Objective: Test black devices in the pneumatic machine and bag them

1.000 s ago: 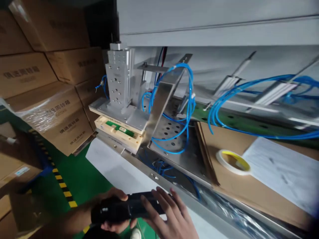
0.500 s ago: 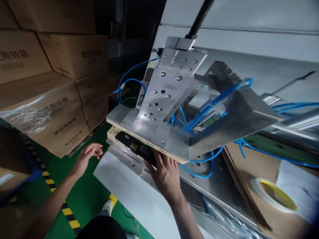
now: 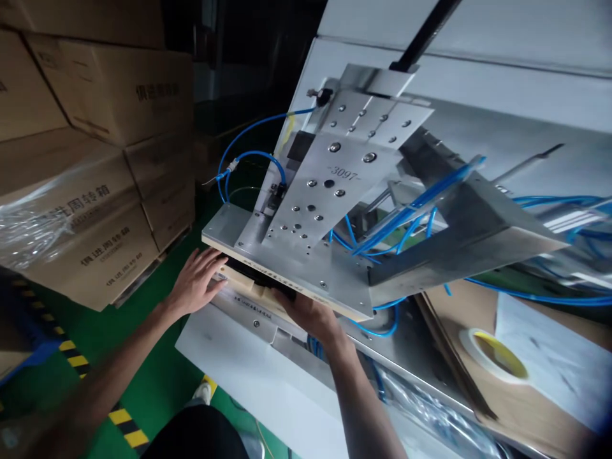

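Observation:
A long black panel-like part (image 3: 253, 273) lies in the narrow gap between the press's upper metal plate (image 3: 287, 271) and a cream-coloured nest block (image 3: 239, 279). My right hand (image 3: 313, 315) grips the part's right end. Its thumb shows at the front, and most of its fingers are hidden beneath the plate. At the left end of the gap is my left hand (image 3: 203, 280), fingers stretched out and thumb apart. Its fingertips reach the end of the block and part; whether they touch the part I cannot tell.
Blue air hoses (image 3: 421, 197) loop around the metal frame. Cardboard boxes (image 3: 105, 210) are stacked at left, beyond the striped floor tape (image 3: 79, 363). A tape roll (image 3: 497, 357) and paper (image 3: 559, 357) lie on cardboard at right. A pale panel (image 3: 268, 389) juts out in front.
My left hand has moved up and right to the left end of the block. The black part sits deeper in the gap, and my right hand has gone further under the plate.

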`<state>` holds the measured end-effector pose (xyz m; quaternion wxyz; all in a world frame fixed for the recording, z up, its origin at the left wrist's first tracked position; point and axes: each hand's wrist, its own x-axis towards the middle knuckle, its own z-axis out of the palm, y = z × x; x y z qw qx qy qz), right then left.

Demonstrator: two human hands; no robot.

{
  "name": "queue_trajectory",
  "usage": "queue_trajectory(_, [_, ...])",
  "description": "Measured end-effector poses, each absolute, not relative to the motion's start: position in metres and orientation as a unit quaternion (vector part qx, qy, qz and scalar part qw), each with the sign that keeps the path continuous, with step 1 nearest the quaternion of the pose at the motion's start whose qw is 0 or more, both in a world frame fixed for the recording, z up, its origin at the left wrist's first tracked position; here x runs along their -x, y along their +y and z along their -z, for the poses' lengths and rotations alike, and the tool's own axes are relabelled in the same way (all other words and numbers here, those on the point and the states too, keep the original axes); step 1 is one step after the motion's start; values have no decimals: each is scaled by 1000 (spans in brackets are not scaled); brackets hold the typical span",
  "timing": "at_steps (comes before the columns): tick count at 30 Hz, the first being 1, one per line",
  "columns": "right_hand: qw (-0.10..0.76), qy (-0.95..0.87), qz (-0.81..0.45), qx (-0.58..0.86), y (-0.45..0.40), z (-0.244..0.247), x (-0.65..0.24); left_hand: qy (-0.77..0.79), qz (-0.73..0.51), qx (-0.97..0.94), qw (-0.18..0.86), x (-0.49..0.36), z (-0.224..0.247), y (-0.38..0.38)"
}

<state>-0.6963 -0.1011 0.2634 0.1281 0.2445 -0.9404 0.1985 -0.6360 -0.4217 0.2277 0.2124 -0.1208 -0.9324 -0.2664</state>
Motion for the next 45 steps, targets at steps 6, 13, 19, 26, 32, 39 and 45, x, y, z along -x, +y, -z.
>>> queue_trajectory(6, [194,-952,-103,-214,-108,-265,661,-927,238,118,266,634,-226,-427])
queue_trajectory(13, [350,-920,-38,-170,-123,-241,616,-928,210,182,248,627,-240,-416])
queue_trajectory(19, [344,-924,-76,-149,-126,-238,616,-936,140,191,259,632,-249,-413])
queue_trajectory(26, [311,-937,-85,-132,-130,-239,605,-924,98,200,311,629,-249,-420])
queue_trajectory(32, [256,-952,-112,-129,-128,-239,608,-922,62,194,330,634,-243,-423])
queue_trajectory(39, [278,-937,-161,-136,-128,-235,571,-906,129,193,353,619,-236,-430])
queue_trajectory(45, [314,-914,-235,-104,-109,-192,445,-837,252,249,416,551,-186,-366])
